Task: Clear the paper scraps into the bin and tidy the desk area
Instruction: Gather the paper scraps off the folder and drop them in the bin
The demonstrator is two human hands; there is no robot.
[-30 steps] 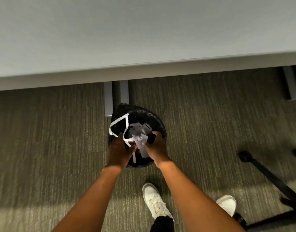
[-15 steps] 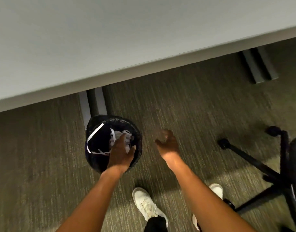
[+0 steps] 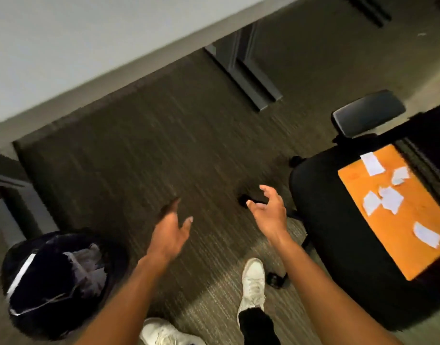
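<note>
The black bin (image 3: 19, 317) stands on the carpet at lower left, with white paper scraps (image 3: 89, 267) inside it. My left hand (image 3: 170, 230) hovers over the carpet right of the bin, fingers relaxed and empty. My right hand (image 3: 270, 210) is held out toward the black office chair (image 3: 321, 220), fingers loosely spread, holding nothing. On the chair seat lies an orange envelope (image 3: 388, 235) with several white paper scraps (image 3: 389, 201) scattered on it.
The white desk top (image 3: 77, 46) crosses the upper left, with its grey leg (image 3: 246, 73) on the carpet. The chair's armrest (image 3: 368, 113) and castors (image 3: 276, 280) sit near my white shoes (image 3: 253, 282).
Both hands have let the scraps go into the bin and pulled away from it. The view has swung right, bringing the chair with the orange envelope into sight.
</note>
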